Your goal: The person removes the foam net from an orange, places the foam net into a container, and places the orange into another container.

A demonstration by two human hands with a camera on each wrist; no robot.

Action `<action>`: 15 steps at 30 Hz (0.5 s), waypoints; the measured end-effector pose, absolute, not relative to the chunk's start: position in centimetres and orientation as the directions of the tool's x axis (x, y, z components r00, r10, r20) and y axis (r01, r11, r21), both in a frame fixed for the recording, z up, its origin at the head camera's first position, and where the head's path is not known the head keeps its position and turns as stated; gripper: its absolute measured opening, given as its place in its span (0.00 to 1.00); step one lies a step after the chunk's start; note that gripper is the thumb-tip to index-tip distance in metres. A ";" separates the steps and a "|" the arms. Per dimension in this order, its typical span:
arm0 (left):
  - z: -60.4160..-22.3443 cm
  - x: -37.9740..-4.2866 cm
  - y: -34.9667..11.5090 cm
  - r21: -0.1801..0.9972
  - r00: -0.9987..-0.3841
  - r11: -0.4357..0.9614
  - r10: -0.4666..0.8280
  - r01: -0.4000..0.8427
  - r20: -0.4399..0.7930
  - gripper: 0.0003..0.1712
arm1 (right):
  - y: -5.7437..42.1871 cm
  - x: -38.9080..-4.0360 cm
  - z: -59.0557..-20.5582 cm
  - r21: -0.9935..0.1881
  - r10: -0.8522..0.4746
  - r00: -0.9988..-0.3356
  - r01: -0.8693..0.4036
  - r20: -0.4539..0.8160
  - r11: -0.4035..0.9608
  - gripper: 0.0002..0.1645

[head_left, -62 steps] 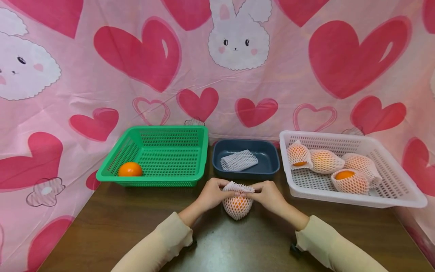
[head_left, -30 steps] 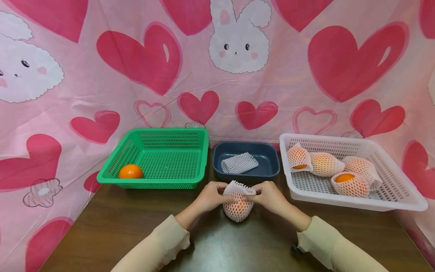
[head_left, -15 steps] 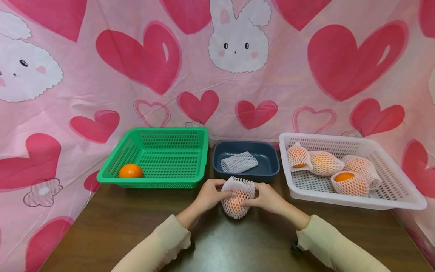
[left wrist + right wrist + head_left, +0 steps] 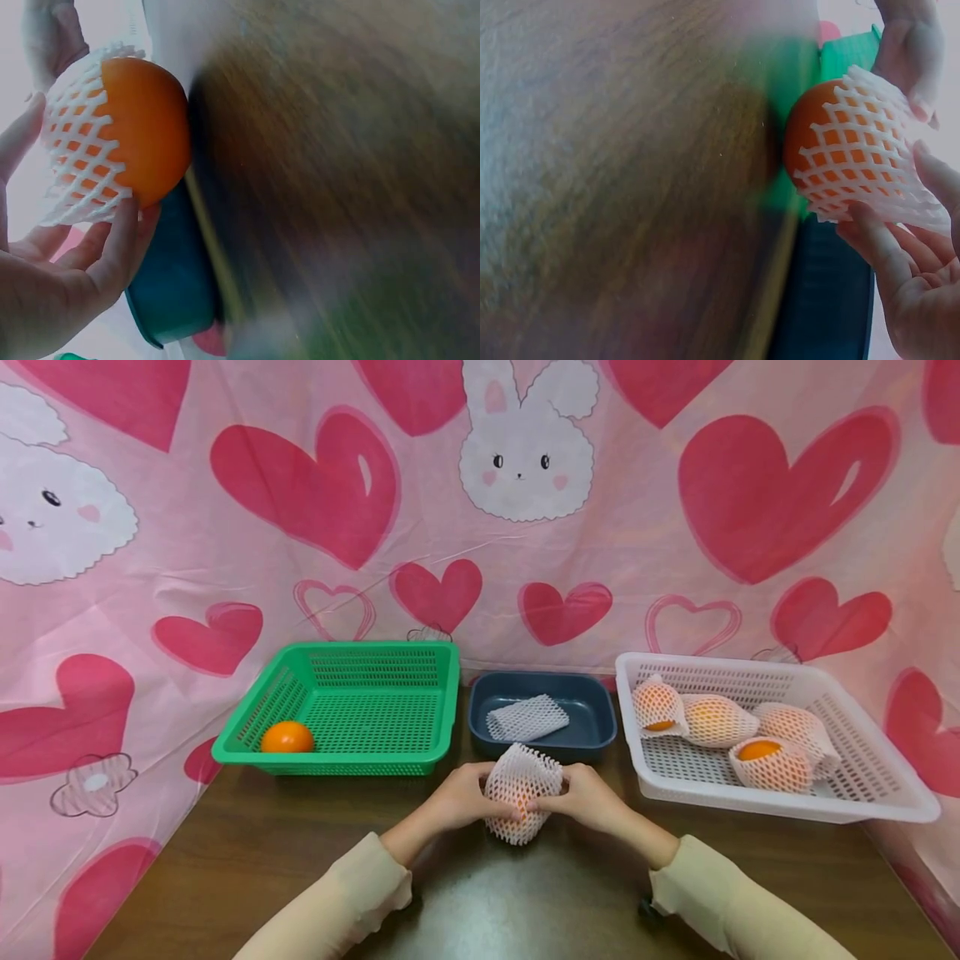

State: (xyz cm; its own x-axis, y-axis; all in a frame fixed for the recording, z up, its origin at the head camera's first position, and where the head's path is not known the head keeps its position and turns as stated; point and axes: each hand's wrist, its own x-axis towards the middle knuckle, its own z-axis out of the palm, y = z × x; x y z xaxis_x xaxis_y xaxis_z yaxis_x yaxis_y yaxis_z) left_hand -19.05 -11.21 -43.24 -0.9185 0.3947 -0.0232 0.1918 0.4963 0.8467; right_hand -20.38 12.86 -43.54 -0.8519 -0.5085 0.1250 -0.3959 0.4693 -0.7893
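Note:
Between both hands is an orange (image 4: 154, 127) partly covered by a white foam net sleeve (image 4: 525, 772). In the wrist views its lower part shows bare below the net's edge. My left hand (image 4: 459, 795) grips it from the left, thumb on the near side and fingers behind. From the right, my right hand (image 4: 592, 797) holds it the same way, its thumb close to the left one. In the right wrist view the right fingers (image 4: 877, 240) touch the net near its edge. The sleeve's other end rises loosely above the fruit.
At the back left a green basket (image 4: 337, 760) holds one bare orange (image 4: 287, 737). A dark blue tray (image 4: 592, 735) behind the hands contains a flat foam net (image 4: 528, 718). To the right, a white basket (image 4: 750, 806) holds several netted fruits (image 4: 718, 721).
Both hands have shifted their grip from the sleeve's upper edge down to the sides of the fruit. The sleeve's top now stands taller, and the netted orange has tilted slightly.

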 end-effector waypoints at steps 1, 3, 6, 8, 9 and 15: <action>-43.2 -19.0 -11.3 0.847 -0.920 0.497 0.392 0.188 -0.026 0.29 | 12.8 -20.3 -43.6 -0.792 -0.505 -0.855 -0.389 0.121 0.469 0.14; -43.0 -18.9 -11.4 0.847 -0.920 0.497 0.392 0.186 -0.028 0.28 | 12.7 -20.3 -43.6 -0.800 -0.495 -0.862 -0.372 0.110 0.471 0.14; -42.9 -18.9 -11.6 0.851 -0.922 0.494 0.386 0.179 -0.030 0.26 | 12.5 -20.2 -43.8 -0.818 -0.475 -0.876 -0.335 0.088 0.467 0.15; -42.8 -18.9 -11.7 0.854 -0.922 0.487 0.386 0.183 -0.023 0.24 | 12.4 -20.2 -43.8 -0.829 -0.463 -0.883 -0.319 0.083 0.460 0.15; -42.8 -18.9 -11.7 0.856 -0.922 0.483 0.386 0.186 -0.017 0.23 | 12.4 -20.2 -43.9 -0.832 -0.458 -0.885 -0.316 0.086 0.455 0.15; -42.7 -18.8 -11.7 0.864 -0.930 0.464 0.367 0.197 0.015 0.18 | 12.2 -20.3 -44.2 -0.848 -0.440 -0.889 -0.328 0.128 0.417 0.13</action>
